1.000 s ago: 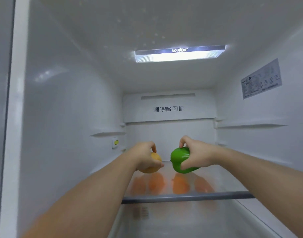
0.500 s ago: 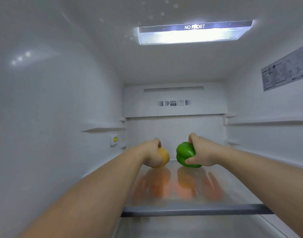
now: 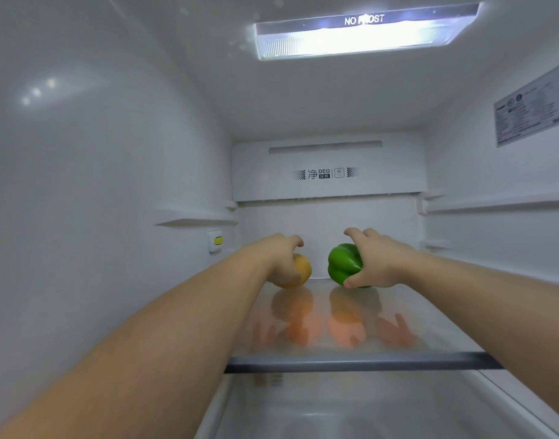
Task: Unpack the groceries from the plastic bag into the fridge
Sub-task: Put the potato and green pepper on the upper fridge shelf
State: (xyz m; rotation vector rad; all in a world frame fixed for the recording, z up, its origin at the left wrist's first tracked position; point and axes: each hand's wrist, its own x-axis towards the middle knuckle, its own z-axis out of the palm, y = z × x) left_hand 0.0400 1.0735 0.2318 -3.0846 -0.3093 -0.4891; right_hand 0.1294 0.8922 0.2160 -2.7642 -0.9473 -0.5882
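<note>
Both my arms reach deep into the open fridge. A yellow-orange pepper (image 3: pixel 300 271) rests on the glass shelf (image 3: pixel 430 324) near the back wall, and my left hand (image 3: pixel 279 256) lies over its left side with the fingers curled on top. To its right a green bell pepper (image 3: pixel 343 264) also sits on the shelf. My right hand (image 3: pixel 377 259) covers its right side, thumb under it and fingers lifting off the top. The plastic bag is out of view.
The shelf's grey front rail (image 3: pixel 360 362) crosses below my arms, with a lower shelf (image 3: pixel 351 410) beneath. White side walls carry shelf ledges (image 3: pixel 192 217). A lit ceiling lamp (image 3: pixel 360 36) and a label sticker (image 3: pixel 534 106) on the right wall are above.
Both hands moved further in and lowered the two peppers onto the glass shelf near the back. My right fingers have begun to spread off the green pepper.
</note>
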